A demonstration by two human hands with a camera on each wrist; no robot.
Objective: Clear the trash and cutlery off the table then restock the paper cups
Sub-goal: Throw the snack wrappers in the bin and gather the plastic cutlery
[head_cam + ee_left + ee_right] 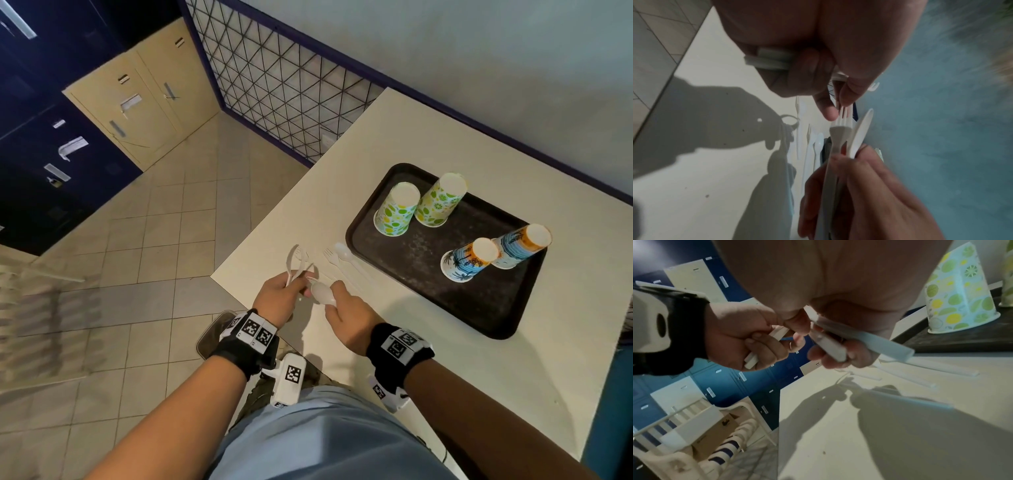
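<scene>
Head view: pale table (pixel 428 394) carries a dark tray (pixel 428 270) toward its far right edge, four paper cups (pixel 397 209) upended on it, likely kept clean for restocking. Near the front-left corner, left hand (pixel 279 294) is clenched round a bundle of white plastic cutlery (pixel 296 262) and right hand (pixel 349 317) pinches a spoon (pixel 322 294), seemingly consolidating into one fist; a fork and spoon (pixel 337 257) lie loose beside the tray's near edge.

Table (pixel 394 394) with tray (pixel 428 267), cutlery (pixel 337 257).
</scene>
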